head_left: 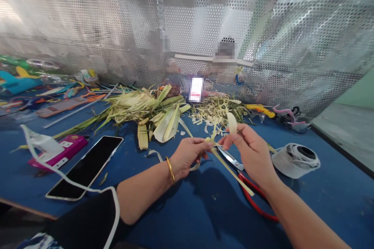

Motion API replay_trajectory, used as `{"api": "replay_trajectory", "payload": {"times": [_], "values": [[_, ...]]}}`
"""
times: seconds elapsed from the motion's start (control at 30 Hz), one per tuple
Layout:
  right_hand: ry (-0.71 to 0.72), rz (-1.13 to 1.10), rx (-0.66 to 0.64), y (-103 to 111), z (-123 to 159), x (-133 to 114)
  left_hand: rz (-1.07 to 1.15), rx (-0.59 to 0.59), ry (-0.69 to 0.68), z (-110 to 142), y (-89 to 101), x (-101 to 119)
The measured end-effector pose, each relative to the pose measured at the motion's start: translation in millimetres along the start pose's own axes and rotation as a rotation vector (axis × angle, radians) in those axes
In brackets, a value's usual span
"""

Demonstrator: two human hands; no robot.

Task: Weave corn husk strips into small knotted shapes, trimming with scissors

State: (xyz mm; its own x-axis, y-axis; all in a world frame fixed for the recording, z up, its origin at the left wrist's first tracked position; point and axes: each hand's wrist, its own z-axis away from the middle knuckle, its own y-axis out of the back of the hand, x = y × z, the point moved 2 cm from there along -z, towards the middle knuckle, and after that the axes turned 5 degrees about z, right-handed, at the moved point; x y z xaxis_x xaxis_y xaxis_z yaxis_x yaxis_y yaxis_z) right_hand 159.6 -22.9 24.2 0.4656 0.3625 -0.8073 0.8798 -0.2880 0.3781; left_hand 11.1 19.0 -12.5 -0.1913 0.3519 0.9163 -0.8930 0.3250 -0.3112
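Note:
My left hand point(188, 155) pinches a pale palm-leaf strip point(230, 169) at a small knot above the blue table point(189, 210). A gold bangle sits on that wrist. My right hand point(251, 148) is closed on the same strip, with a short loop of leaf point(232, 123) curling up from its fingers. The strip's long end slants down to the right over red-handled scissors point(248, 186), which lie on the table under my right wrist.
A heap of green and pale leaves point(146, 111) and leaf trimmings point(216, 111) lies behind my hands. A dark phone point(86, 165), a pink case point(60, 151) and a white cable lie left. A white roll point(295, 158) sits right. People sit behind a perforated metal screen point(117, 31).

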Motion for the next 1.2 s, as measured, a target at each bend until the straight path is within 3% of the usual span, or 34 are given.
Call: {"api": "replay_trajectory", "payload": {"times": [0.23,0.53,0.73,1.0,1.2], "values": [[-0.036,0.317,-0.25,-1,-1,3,-0.038,0.019,-0.022,0,-0.1,3],[0.057,0.453,-0.397,3,-6,6,-0.008,-0.017,0.0,-2,0.7,1],[0.108,0.559,-0.38,5,-8,10,-0.037,-0.026,-0.007,0,-0.5,4],[0.361,0.801,-0.307,3,-5,8,-0.069,-0.019,0.002,0,-0.6,4],[0.411,0.849,-0.306,3,-4,2,-0.086,-0.038,0.019,-1,0.0,3]]}}
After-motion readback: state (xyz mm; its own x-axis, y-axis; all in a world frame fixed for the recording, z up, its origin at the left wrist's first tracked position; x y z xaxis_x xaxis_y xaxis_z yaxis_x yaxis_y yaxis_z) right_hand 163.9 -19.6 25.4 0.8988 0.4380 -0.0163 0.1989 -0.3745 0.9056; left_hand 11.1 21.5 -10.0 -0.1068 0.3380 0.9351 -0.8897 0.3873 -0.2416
